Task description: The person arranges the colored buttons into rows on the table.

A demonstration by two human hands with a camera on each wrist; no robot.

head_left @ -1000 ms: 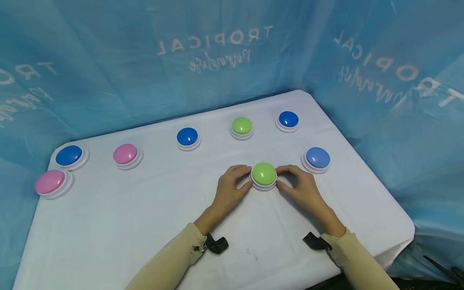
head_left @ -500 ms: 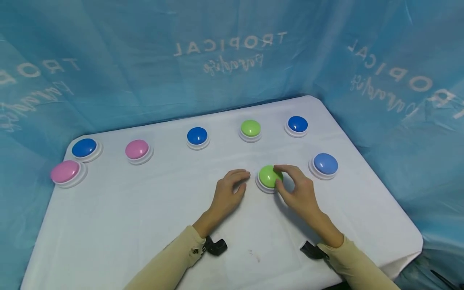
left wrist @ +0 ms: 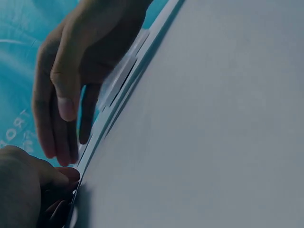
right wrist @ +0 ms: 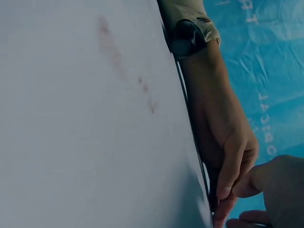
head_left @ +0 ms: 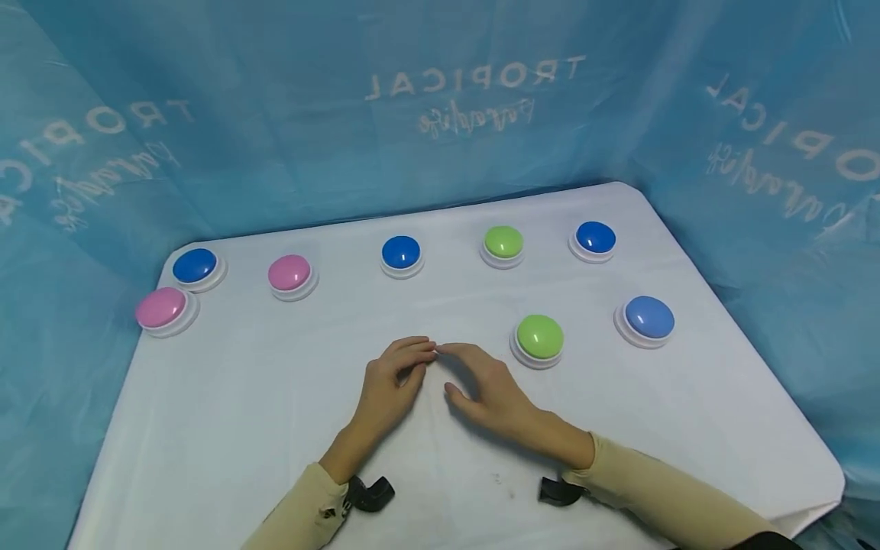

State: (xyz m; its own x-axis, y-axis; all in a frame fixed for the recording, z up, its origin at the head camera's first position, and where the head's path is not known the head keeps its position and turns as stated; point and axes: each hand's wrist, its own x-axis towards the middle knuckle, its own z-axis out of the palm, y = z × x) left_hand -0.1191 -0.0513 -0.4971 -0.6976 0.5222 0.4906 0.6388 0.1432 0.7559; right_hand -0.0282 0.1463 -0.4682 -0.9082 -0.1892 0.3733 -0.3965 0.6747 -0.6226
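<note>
In the head view my left hand (head_left: 388, 386) is over the white table, its fingers loosely bent and holding nothing. My right hand (head_left: 491, 389) reaches in from the right, thumb and fingers apart, also holding nothing. Its fingertips are beside the left fingertips; I cannot tell whether they touch. Nearest to the right hand is a green dome push button (head_left: 539, 338) on a white round base, standing apart from it. In the left wrist view the right hand (left wrist: 78, 80) hangs above the left hand (left wrist: 21, 185). The right wrist view shows the left hand (right wrist: 228, 137) too.
Along the back stand a blue button (head_left: 401, 253), a green button (head_left: 503, 243) and a dark blue button (head_left: 594, 238). A light blue button (head_left: 648, 318) is at right. Pink buttons (head_left: 289, 273) and another blue button (head_left: 195, 266) are at left. Blue curtains (head_left: 289, 153) surround the table.
Both hands have let go of the front green button. The right hand has moved left, over to the left hand, which has also shifted a little left. The head view has turned slightly left.
</note>
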